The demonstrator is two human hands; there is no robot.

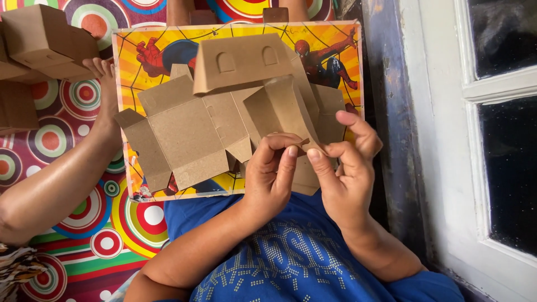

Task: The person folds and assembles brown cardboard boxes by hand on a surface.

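A flat brown cardboard box blank [212,123], partly folded, lies on a colourful board [341,50] with a comic-hero picture, which rests over my lap. My left hand [271,173] and my right hand [347,168] meet at the blank's near edge. Both pinch a small cardboard flap [305,142] between thumb and fingers. One panel [279,109] stands up just beyond my fingers. A wider panel with two arch-shaped cut-outs [240,61] is raised at the far side.
Another person's arm [61,184] reaches in from the left, its hand [103,78] at the board's corner beside folded brown boxes [45,39]. A mat with bright circles [112,223] covers the floor. A white window frame [447,140] runs down the right.
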